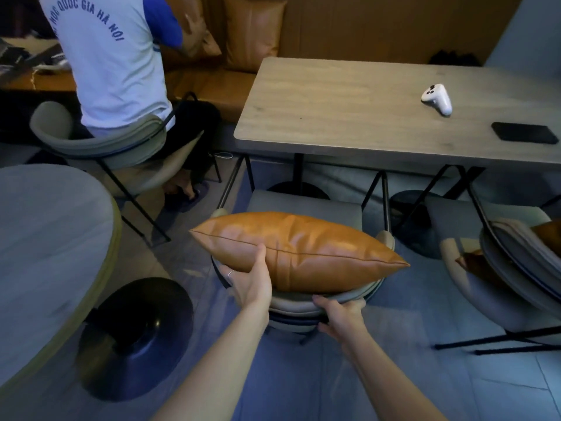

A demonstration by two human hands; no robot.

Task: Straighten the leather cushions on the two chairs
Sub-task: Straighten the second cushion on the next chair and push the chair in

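left hand [252, 281] gripping cushion [303, 253], right hand [341, 317] on chair [303, 305]

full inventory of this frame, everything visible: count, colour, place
leather cushion: 1, tan, on the near chair, left hand gripping it
near chair: 1, grey, tucked at the wooden table, centre
second cushion: 1, tan, on the right chair, mostly hidden
right chair: 1, grey, right edge
wooden table: 1, light wood, upper right
controller: 1, white, on the wooden table
phone: 1, black, on the wooden table, right
bench cushions: 2, tan, against the back wall
seated person: 1, white and blue shirt, upper left
round table: 1, grey, left
left hand: 1, on the leather cushion
right hand: 1, on the near chair's backrest
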